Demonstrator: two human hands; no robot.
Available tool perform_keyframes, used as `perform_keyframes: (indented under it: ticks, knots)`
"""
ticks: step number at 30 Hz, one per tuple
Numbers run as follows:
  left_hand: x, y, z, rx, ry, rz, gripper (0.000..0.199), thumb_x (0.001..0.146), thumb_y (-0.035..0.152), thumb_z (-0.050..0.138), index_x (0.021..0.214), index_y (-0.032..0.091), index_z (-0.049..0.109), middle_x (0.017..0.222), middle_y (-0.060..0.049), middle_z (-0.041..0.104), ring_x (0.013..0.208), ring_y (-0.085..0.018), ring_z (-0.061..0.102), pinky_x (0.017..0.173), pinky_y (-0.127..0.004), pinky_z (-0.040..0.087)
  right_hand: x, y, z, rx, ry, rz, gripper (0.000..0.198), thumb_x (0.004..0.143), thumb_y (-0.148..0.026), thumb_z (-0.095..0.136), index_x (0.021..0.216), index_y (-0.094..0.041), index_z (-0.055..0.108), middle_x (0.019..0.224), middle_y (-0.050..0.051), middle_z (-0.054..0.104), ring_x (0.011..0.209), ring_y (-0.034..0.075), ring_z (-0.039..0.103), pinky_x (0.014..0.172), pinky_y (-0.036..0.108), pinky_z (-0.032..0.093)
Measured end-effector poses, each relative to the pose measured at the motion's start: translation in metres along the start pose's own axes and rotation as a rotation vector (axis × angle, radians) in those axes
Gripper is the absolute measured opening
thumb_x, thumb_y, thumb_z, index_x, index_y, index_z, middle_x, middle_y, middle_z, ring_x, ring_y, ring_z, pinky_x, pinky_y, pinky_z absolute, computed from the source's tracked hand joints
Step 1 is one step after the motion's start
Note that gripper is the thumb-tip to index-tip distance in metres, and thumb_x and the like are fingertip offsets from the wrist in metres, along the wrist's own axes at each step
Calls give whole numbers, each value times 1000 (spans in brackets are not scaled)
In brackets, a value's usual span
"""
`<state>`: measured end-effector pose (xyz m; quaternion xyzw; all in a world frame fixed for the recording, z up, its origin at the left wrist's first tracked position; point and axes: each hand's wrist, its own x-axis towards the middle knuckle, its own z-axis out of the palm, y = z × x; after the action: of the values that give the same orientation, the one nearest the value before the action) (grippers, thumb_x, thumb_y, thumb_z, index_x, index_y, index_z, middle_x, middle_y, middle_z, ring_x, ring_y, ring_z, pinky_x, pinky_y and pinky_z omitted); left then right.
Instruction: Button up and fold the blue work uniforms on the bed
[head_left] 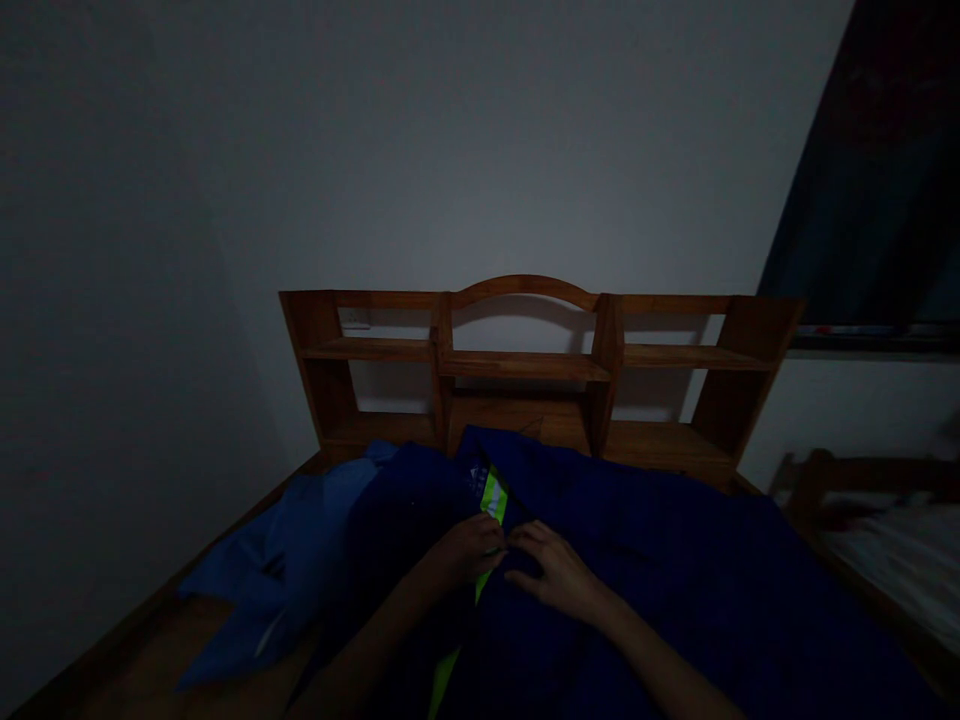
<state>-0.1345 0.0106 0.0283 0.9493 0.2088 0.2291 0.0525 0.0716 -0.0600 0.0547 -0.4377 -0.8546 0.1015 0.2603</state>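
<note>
A dark blue garment (645,530) with a yellow-green reflective strip (493,497) is spread out before me; a small pale print shows beside the strip. My left hand (471,550) is closed at the strip, its fingers seemingly pinching the cloth edge there, though the dim light hides the detail. Close beside it, my right hand (553,572) rests over the garment with its thumb apart from the fingers. The right fingertips reach close to those of the left hand. More of the strip runs down toward me below the hands.
A lighter blue cloth (300,550) lies crumpled at the left on a wooden surface (202,640). Behind stands a wooden shelf headboard (525,365) against a pale wall (480,150). At the right are a dark window (885,180) and another wooden frame (825,480) with whitish fabric.
</note>
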Motion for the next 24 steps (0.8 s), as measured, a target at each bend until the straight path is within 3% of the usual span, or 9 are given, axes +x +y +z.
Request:
perform_keyframes:
  ticks: [5,12,24]
  knots:
    - [5,2,-2,-40,-16,-40,15,84,19,53,95,19,63,98,-6,60,95,-15,55,84,-25,45,-8,23,9,70,24,18,26,85,-28,56,111,-26,61,110,2,59,105,15,53,91,26,42]
    - [5,10,-8,37,-31,-88,23,85,15,47,103,19,60,100,-7,58,94,-15,54,80,-24,46,-7,26,1,97,32,22,27,90,-22,48,113,-28,61,102,1,60,97,13,55,85,24,44]
    - [6,8,-2,-11,156,-68,19,85,14,50,99,17,61,92,-7,58,88,-14,54,76,-24,45,-5,33,4,169,103,-24,29,91,-20,45,113,-29,61,97,0,62,93,13,57,82,23,43]
